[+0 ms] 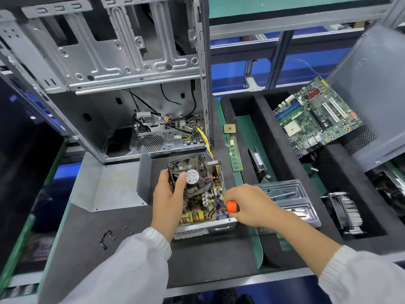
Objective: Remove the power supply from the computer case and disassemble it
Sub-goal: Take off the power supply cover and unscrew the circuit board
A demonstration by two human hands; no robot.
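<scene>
Two arms in white sleeves reach in from the bottom edge over a dark surface point(208, 255). Nearest, at left, a few small black screws point(107, 236) lie loose on the mat.

Center: the power supply point(201, 207), cover off, sits on the surface just in front of the computer case point(122, 88). It's an open metal box w/ a perforated front wall; inside are a yellowish circuit board, copper coils and colored wires. A bundle of yellow and black wires runs from its far end back into the case. Its black fan point(190, 174), w/ a round white label at the hub, is tilted up above the board.

Left hand point(168, 194) grips the fan's near-left corner, thumb across the frame. Right hand point(247, 205) is curled round a screwdriver point(233, 206) w/ an orange handle, at the box's right side; the tip is hidden among the wires.

Left of the box, a bent gray metal cover point(114, 185) lies flat w/ one side standing up.

Right of the hands, a clear plastic tray point(291, 200) holds what look like metal bits; can't tell exactly. Beyond it, black foam compartments: one w/ a finned heatsink point(344, 211), one w/ a second fan point(257, 163) on edge, and farther back a green motherboard point(315, 119) leaning at an angle. A memory stick point(234, 153) and a small square chip point(229, 128) lie between case and foam.

Farthest: the case stands upright, side open, mostly stripped.
</scene>
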